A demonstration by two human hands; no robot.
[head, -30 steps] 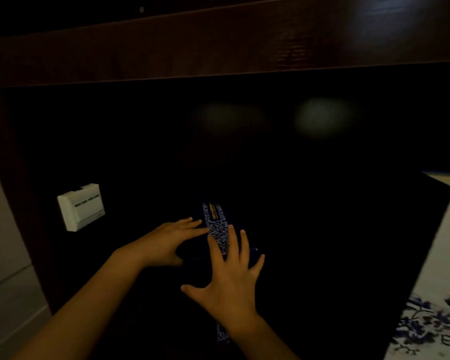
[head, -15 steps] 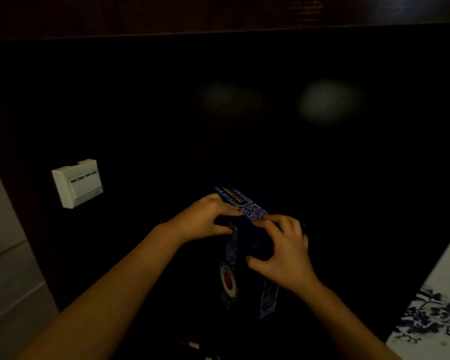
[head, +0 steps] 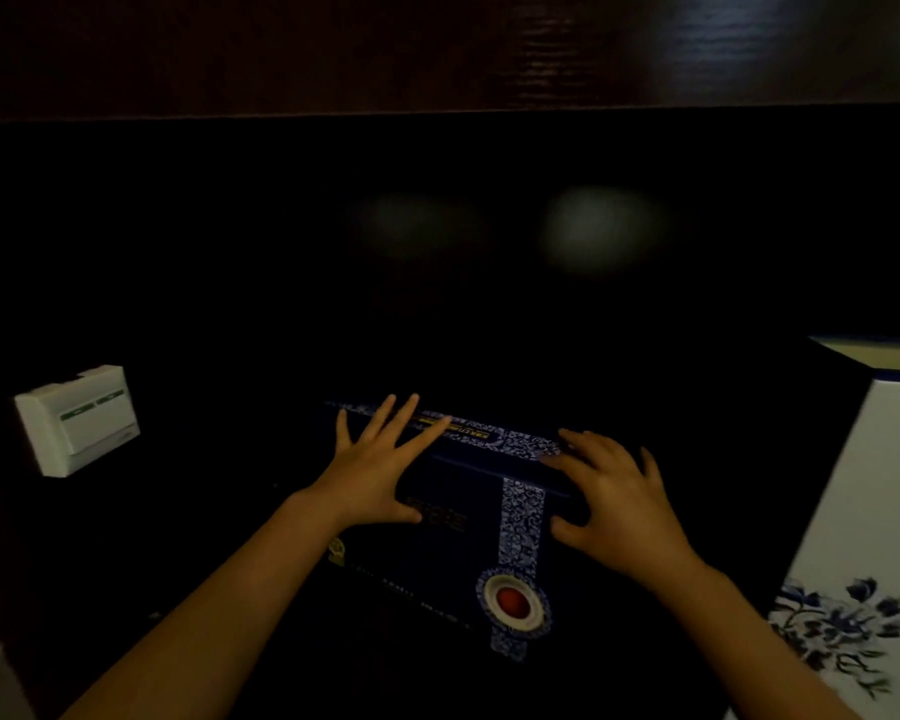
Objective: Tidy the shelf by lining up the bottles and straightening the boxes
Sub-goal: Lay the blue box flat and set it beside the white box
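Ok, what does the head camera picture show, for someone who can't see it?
Two bare hands, left hand and right hand, rest spread on a dark blue box on a very dark shelf. A white wall switch sits left; a white flowered box stands right.

White wall switch unit [head: 76, 419] at left; dark wood panel [head: 437, 49] across top.

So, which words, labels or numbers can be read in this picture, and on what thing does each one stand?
None can be read for certain.
Dark blue box, front face: large reddish letters, too dark and blurred.
Same box, top edge: yellow strip with dark print, too small.
Same box, lower front: a line of pale small print, blurred.
White wall unit: two green marks, too small to read.
White box with blue flowers: no text visible.
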